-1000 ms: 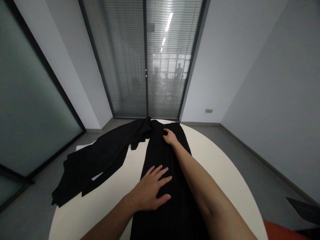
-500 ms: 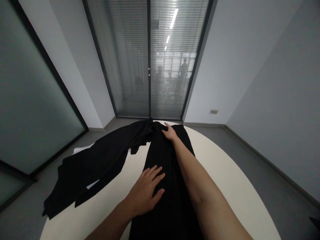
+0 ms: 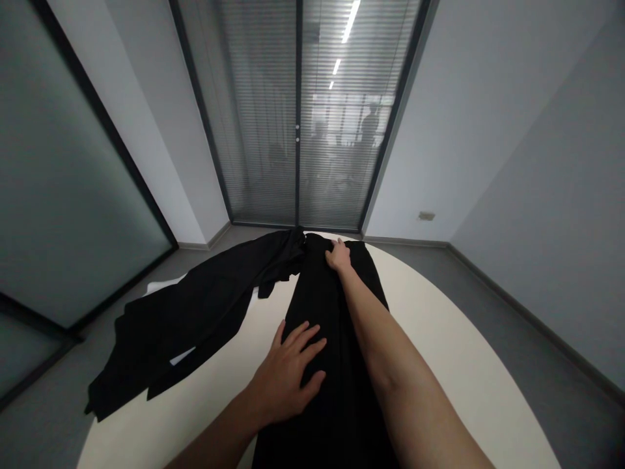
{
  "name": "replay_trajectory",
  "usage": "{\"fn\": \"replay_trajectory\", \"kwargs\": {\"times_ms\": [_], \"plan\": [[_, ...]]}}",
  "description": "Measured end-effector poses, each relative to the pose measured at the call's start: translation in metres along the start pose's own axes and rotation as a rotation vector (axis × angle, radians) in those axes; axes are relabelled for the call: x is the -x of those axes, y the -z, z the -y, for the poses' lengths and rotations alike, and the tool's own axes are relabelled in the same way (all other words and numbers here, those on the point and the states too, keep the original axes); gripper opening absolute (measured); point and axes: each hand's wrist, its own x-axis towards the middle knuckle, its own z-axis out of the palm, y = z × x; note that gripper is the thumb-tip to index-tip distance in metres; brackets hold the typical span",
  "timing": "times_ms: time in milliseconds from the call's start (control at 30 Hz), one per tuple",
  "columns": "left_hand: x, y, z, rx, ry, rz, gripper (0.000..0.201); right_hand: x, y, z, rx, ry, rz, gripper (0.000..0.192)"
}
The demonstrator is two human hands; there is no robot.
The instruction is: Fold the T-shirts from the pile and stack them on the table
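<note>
A long black garment (image 3: 322, 391) lies lengthwise down the middle of a round white table (image 3: 439, 352). My left hand (image 3: 288, 374) rests flat on its near part, fingers spread, holding nothing. My right hand (image 3: 338, 255) reaches along the cloth to its far end near the table's far edge and presses there; whether its fingers pinch the fabric I cannot tell. A second stretch of black cloth (image 3: 190, 319) fans out to the left from the far end and hangs over the table's left edge.
Beyond the table stands a glass door with blinds (image 3: 297, 117), with a person's outline behind it. A frosted glass partition (image 3: 63, 195) is on the left and a grey wall (image 3: 537, 163) on the right. Grey floor surrounds the table.
My right hand has slid farther along the cloth toward the far end. My left hand stays flat on the near part. The camera has shifted slightly.
</note>
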Motion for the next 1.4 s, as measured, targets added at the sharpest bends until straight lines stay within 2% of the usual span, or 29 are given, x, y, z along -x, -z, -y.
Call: {"fn": "replay_trajectory", "kwargs": {"times_ms": [167, 233, 333, 433, 500, 667, 800, 967, 1067, 1167, 1300, 1400], "plan": [[0.000, 0.003, -0.001, 0.020, -0.008, 0.015, 0.057, 0.015, -0.001, 0.023, 0.153, 0.283, -0.032, 0.043], [0.001, 0.003, -0.002, 0.022, -0.013, 0.020, 0.055, 0.014, -0.002, 0.035, 0.175, 0.329, 0.000, 0.041], [0.001, 0.001, 0.001, 0.036, -0.007, -0.019, 0.047, 0.012, -0.008, 0.050, 0.193, 0.275, 0.073, 0.044], [-0.001, -0.004, 0.008, 0.049, 0.103, -0.171, 0.037, 0.013, -0.019, 0.054, 0.204, 0.160, 0.158, 0.036], [-0.002, -0.008, 0.013, 0.027, 0.190, -0.256, 0.037, 0.015, -0.028, 0.052, 0.197, 0.129, 0.172, 0.038], [-0.001, -0.016, 0.020, -0.074, 0.203, -0.224, 0.050, 0.023, -0.045, 0.045, 0.196, 0.146, 0.279, 0.054], [0.002, -0.020, 0.019, -0.103, 0.191, -0.207, 0.055, 0.026, -0.044, 0.040, 0.220, 0.128, 0.327, 0.066], [0.002, -0.023, 0.020, -0.119, 0.214, -0.230, 0.057, 0.028, -0.019, 0.025, 0.203, 0.243, 0.391, 0.058], [0.001, -0.024, 0.020, -0.123, 0.209, -0.237, 0.056, 0.032, 0.006, 0.009, 0.204, 0.306, 0.261, 0.053], [0.001, -0.021, 0.020, -0.115, 0.212, -0.204, 0.053, 0.042, 0.035, -0.010, 0.245, 0.292, 0.102, 0.047], [0.008, -0.005, 0.023, -0.047, 0.177, -0.067, 0.053, 0.073, 0.075, -0.034, 0.215, 0.299, -0.020, 0.036], [0.015, 0.011, 0.023, 0.008, 0.058, 0.024, 0.059, 0.115, 0.103, -0.043, 0.158, 0.343, 0.038, 0.023]]}}
